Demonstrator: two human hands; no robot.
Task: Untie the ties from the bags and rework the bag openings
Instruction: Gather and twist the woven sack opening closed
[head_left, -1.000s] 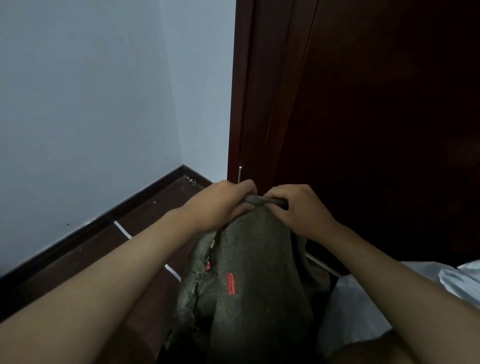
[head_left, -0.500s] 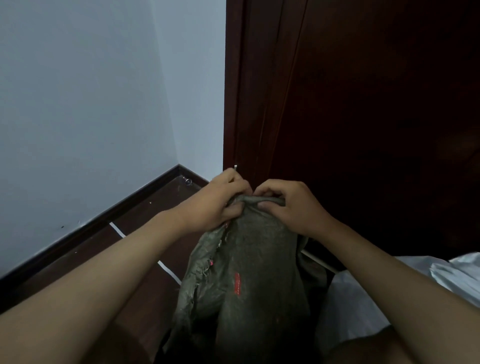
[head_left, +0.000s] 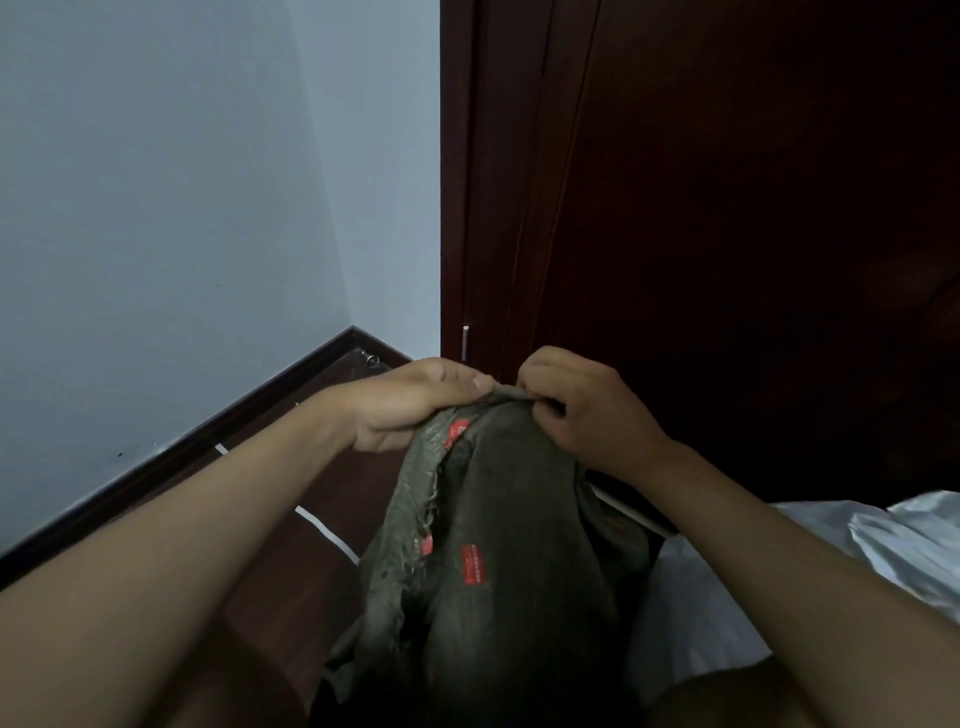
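Observation:
A dark green woven bag (head_left: 524, 525) with small red printed labels stands upright in front of me, its frayed edge running down the left side. My left hand (head_left: 415, 402) grips the gathered top of the bag from the left, thumb laid over the fabric. My right hand (head_left: 582, 410) pinches the same bunched top edge from the right, fingers curled tightly. The two hands almost touch at the bag's peak. No tie can be made out; the fingers hide the bunched fabric.
A dark wooden door (head_left: 727, 234) rises right behind the bag. A pale wall (head_left: 156, 234) with a dark skirting board (head_left: 218, 431) runs on the left above a brown wooden floor (head_left: 322, 483). A white plastic bag (head_left: 727, 597) lies at the lower right.
The bag's top has been turned, so a red label now shows under my left hand. My right hand has curled tighter on the bunched edge. The view shifted slightly.

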